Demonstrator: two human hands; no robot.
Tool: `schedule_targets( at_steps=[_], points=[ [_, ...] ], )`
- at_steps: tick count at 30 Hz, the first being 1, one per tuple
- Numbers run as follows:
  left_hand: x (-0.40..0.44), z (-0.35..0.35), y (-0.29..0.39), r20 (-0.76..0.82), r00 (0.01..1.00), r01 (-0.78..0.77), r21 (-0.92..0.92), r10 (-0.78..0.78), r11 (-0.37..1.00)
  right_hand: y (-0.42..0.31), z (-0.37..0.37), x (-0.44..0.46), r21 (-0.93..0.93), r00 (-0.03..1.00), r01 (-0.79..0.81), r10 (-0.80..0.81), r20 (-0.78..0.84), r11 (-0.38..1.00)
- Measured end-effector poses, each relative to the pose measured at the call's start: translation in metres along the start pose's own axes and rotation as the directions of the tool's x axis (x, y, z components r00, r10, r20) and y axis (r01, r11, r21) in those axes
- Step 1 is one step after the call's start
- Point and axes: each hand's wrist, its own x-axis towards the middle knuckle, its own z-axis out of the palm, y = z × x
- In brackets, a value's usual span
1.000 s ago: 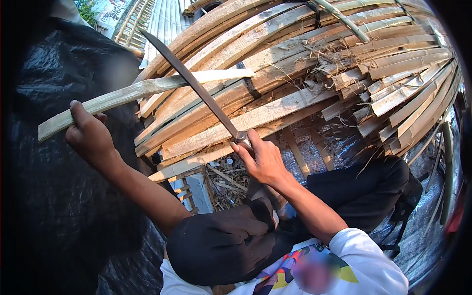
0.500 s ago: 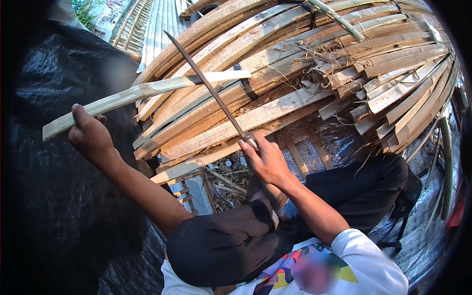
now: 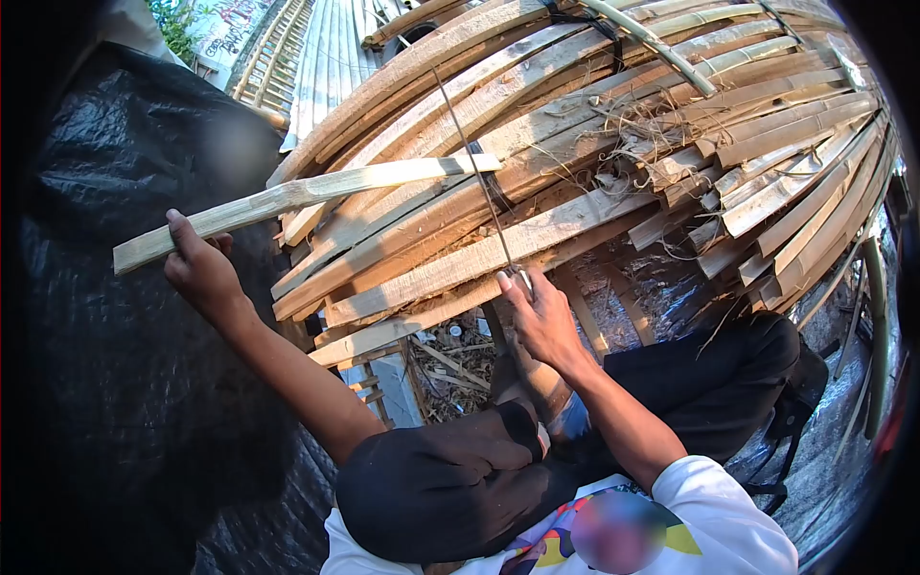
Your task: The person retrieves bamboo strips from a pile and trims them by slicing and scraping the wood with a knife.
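Note:
My left hand (image 3: 203, 268) grips a pale bamboo strip (image 3: 287, 199) near its left end, thumb on top. The strip slants up to the right, its far end over a stack of split bamboo (image 3: 479, 244). Closed around the handle of a long-bladed knife (image 3: 491, 206) is my right hand (image 3: 544, 321), in front of my knees. The thin blade points up and away, seen nearly edge-on. It crosses the strip close to its far end; whether it touches cannot be made out.
Black plastic sheeting (image 3: 105, 364) spreads along the left. Cut bamboo ends (image 3: 757, 206) fan out at the right, with black ties (image 3: 609, 34) at the back. Shavings and scraps (image 3: 450, 374) lie below the stack. Corrugated sheeting (image 3: 335, 62) is at the far left.
My left hand and the strip have shifted slightly right. My right hand has moved right, and the knife blade has swung right along the strip, turning from flat to nearly edge-on.

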Motion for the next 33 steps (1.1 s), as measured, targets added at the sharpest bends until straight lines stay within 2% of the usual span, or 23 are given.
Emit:
schedule_targets(
  at_steps=[2,5,6,8,11,13,15,16,19,21,22,25,27,28,30,31,33],
  points=[
    [-0.005,-0.006,0.001,0.012,1.000,-0.027,0.004,0.027,1.000,-0.024,0.004,-0.003,0.060,0.991,0.069,-0.075,0.111,0.996],
    [-0.024,-0.007,0.021,-0.001,0.994,-0.108,0.021,0.108,0.994,-0.052,0.020,-0.004,0.155,0.950,0.238,-0.263,0.170,0.959],
    [-0.031,-0.006,0.028,-0.028,0.987,-0.160,0.035,0.160,0.987,-0.058,0.025,-0.003,0.125,0.934,0.288,-0.307,0.184,0.950],
    [-0.046,-0.004,0.044,-0.034,0.987,-0.157,0.040,0.158,0.987,-0.067,0.030,-0.003,0.069,0.908,0.380,-0.387,0.160,0.922],
    [-0.049,-0.008,0.044,-0.037,0.988,-0.145,0.056,0.148,0.988,-0.055,0.025,0.004,0.150,0.914,0.336,-0.360,0.185,0.930],
    [-0.051,-0.009,0.046,-0.025,0.988,-0.152,0.066,0.154,0.986,-0.025,0.021,0.011,0.011,0.941,0.316,-0.315,0.125,0.949],
    [-0.049,-0.008,0.042,-0.041,0.987,-0.155,0.066,0.158,0.986,0.002,0.015,0.020,0.001,0.978,0.183,-0.182,0.104,0.983],
    [-0.049,-0.007,0.041,-0.049,0.985,-0.160,0.067,0.163,0.985,0.009,0.012,0.022,-0.003,0.977,0.188,-0.186,0.103,0.982],
    [-0.057,-0.004,0.057,-0.023,0.987,-0.156,0.074,0.158,0.985,0.008,0.006,0.022,0.004,0.982,0.169,-0.169,0.086,0.986],
    [-0.060,-0.001,0.062,-0.040,0.987,-0.154,0.065,0.157,0.986,-0.014,0.005,0.018,0.077,0.984,0.159,-0.164,0.071,0.984],
    [-0.061,-0.002,0.062,-0.043,0.982,-0.180,0.072,0.184,0.981,-0.023,0.005,0.014,0.065,0.978,0.182,-0.187,0.090,0.981],
    [-0.066,-0.001,0.067,-0.050,0.975,-0.212,0.059,0.215,0.976,-0.054,0.014,0.001,0.218,0.948,0.252,-0.286,0.142,0.943],
    [-0.069,-0.003,0.069,-0.064,0.975,-0.210,0.043,0.212,0.977,-0.064,0.018,-0.003,0.221,0.905,0.373,-0.406,0.129,0.901],
    [-0.070,-0.005,0.069,-0.046,0.979,-0.199,0.052,0.201,0.979,-0.055,0.023,0.002,0.157,0.890,0.421,-0.441,0.120,0.893],
    [-0.067,-0.010,0.063,-0.029,0.982,-0.187,0.071,0.189,0.980,-0.032,0.021,0.014,0.037,0.920,0.366,-0.368,0.135,0.930],
    [-0.058,-0.013,0.052,-0.011,0.984,-0.177,0.063,0.178,0.982,0.002,0.013,0.028,0.064,0.981,0.160,-0.166,0.100,0.985],
    [-0.054,-0.013,0.049,0.005,0.986,-0.168,0.059,0.168,0.984,0.035,0.003,0.041,0.072,0.999,0.028,-0.031,0.037,0.997]
  ],
)
